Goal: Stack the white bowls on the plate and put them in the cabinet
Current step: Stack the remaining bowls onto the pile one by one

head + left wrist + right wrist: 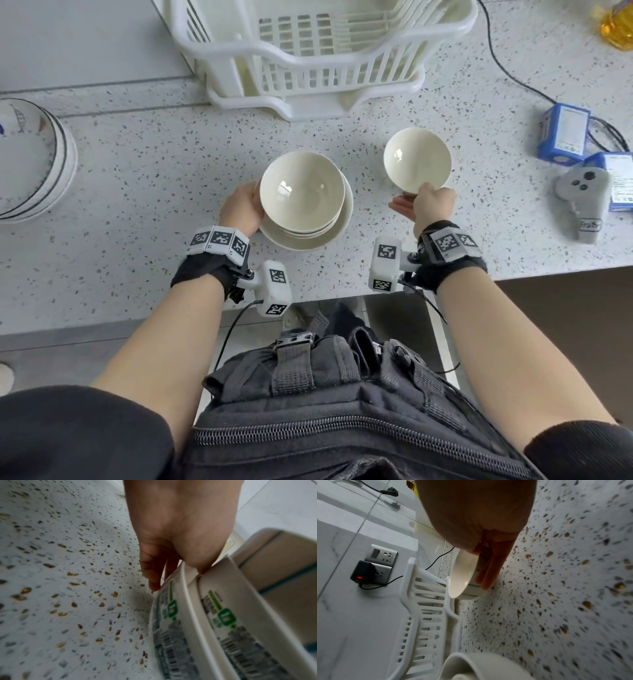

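Note:
A stack of white bowls (pixel 301 192) sits on a white plate (pixel 337 228) at the middle of the speckled counter. My left hand (pixel 244 206) grips the left side of that stack. In the left wrist view its thumb presses a bowl's rim and the fingers (pixel 152 577) curl under the plate (pixel 164 615), which carries a printed label. My right hand (pixel 430 202) holds a single white bowl (pixel 417 159) by its near rim, to the right of the stack. In the right wrist view the thumb is inside that bowl (pixel 462 574) and the fingers (pixel 489 568) lie along its outside.
A white dish rack (pixel 322 61) stands behind the bowls. Patterned plates (pixel 30 157) are stacked at the far left. Blue boxes (pixel 565 133), a grey controller (pixel 582 192), a black cable and an oil bottle (pixel 616 24) are at the right. The counter's front edge is close to my wrists.

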`<state>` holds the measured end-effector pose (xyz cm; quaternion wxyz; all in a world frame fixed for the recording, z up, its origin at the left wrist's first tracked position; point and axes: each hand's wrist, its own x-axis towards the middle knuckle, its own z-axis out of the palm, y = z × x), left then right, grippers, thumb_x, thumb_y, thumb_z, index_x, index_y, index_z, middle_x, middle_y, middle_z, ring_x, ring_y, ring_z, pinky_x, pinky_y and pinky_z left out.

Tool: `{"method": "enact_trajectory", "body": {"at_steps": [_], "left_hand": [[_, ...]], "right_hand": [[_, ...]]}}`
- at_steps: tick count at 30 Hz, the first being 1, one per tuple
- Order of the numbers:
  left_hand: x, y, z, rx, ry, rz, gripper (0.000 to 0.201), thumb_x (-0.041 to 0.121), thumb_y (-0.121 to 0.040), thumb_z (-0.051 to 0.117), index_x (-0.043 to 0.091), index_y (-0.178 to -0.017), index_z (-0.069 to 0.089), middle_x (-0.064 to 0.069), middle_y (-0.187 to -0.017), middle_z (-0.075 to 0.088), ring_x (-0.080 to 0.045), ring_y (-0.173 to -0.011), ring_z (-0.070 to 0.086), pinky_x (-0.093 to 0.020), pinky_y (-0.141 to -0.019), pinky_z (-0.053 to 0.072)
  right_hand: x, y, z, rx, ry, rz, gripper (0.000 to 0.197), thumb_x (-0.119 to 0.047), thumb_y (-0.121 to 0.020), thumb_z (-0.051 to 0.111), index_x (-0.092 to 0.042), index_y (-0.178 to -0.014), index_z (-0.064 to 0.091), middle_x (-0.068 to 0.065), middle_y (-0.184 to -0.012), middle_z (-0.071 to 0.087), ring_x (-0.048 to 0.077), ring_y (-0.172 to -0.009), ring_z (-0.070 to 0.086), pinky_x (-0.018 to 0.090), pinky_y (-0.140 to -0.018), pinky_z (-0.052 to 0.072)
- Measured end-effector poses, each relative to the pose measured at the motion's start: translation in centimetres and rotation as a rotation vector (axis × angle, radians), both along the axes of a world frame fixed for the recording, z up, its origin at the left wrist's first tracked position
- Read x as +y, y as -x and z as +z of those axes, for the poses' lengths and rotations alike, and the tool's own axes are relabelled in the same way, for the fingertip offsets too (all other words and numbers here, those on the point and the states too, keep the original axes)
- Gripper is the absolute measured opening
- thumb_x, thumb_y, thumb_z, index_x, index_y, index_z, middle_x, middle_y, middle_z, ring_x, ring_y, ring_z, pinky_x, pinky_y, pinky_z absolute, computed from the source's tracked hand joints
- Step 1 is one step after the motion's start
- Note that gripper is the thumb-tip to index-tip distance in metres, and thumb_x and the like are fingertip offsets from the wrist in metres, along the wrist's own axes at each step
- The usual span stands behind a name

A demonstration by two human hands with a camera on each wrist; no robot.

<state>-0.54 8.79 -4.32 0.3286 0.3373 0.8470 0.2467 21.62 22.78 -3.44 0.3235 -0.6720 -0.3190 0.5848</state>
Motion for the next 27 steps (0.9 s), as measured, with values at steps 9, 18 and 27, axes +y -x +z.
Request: {"method": "enact_trajectory", "body": {"at_steps": [9,18,27], "left_hand": [[-0.9,-0.6,2.2,-0.171,0.042,0.006,0.043,0.033,-0.103,0.026,0.002,-0.115,0.054,-0.017,-0.096,0.061,-0.031,-0.073,0.064,-0.043,-0.066,0.059],[-2.3,-1.0,3.4,-0.205,0.026,-0.030,0.048,0.044,-0.101,0.022,0.016,-0.138,0.034,-0.008,-0.107,0.061,-0.029,-0.084,0.070,-0.040,-0.070,0.060],[-3.2,-1.1,3.2,-0.212,-0.009,-0.063,0.058,0.054,-0.096,0.017,0.024,-0.144,0.024,-0.013,-0.122,0.062,-0.033,-0.094,0.067,-0.053,-0.087,0.055]], "right_hand": [[-3.5,2.4,5.5,-0.004,-0.228,0.153,0.023,-0.001,-0.089,0.034,0.010,-0.090,0.054,0.016,-0.056,0.055,0.013,-0.030,0.055,0.026,-0.037,0.051],[-7.2,4.4,8.7,-0.090,-0.373,0.458,0.027,0.004,-0.082,0.035,0.006,-0.066,0.056,0.015,-0.048,0.055,0.016,-0.026,0.050,0.025,-0.032,0.047],[-8.8,5.1,7.4,-0.219,-0.359,0.582,0.024,0.003,-0.082,0.036,0.014,-0.084,0.058,0.019,-0.051,0.056,0.016,-0.026,0.051,0.034,-0.032,0.051]]}}
